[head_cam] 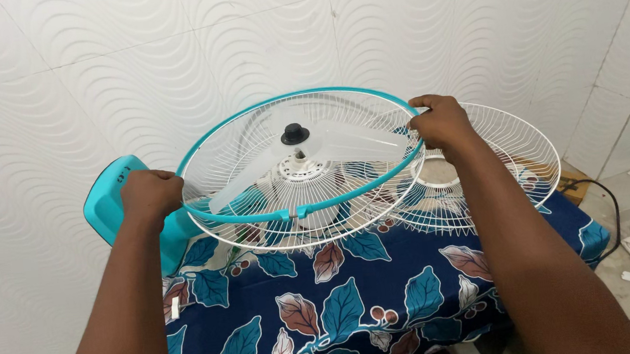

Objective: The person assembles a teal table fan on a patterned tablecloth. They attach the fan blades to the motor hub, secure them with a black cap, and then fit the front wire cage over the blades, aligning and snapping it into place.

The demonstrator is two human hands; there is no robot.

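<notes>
Fan guard (pixel 279 204) of thin white wire with a teal plastic rim sits at frame centre, over translucent blades (pixel 343 144) and a black hub cap (pixel 294 134). Both hands grip the rim: left hand (pixel 149 196), right hand (pixel 440 121). A second wire grille (pixel 516 156) lies right, on the leaf-patterned cloth (pixel 360 305) covering the bench, against wavy white wall tiles (pixel 124 64).

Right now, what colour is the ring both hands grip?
Teal ring, around a white wire guard; head view.
</notes>
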